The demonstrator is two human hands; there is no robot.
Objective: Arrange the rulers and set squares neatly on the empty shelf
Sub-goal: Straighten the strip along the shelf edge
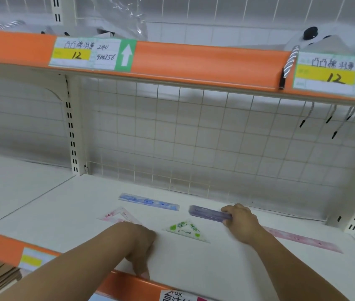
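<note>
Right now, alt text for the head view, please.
A person's right hand grips a translucent purple plastic ruler on a white shelf. Nearby lie a blue ruler, a pink set square, a green set square and a pink ruler. The left hand touches its front edge.

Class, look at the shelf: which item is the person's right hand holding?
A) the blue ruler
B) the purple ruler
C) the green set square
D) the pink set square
B: the right hand grips one end of the purple ruler, while the blue ruler and green set square lie apart from it on the shelf.
</note>
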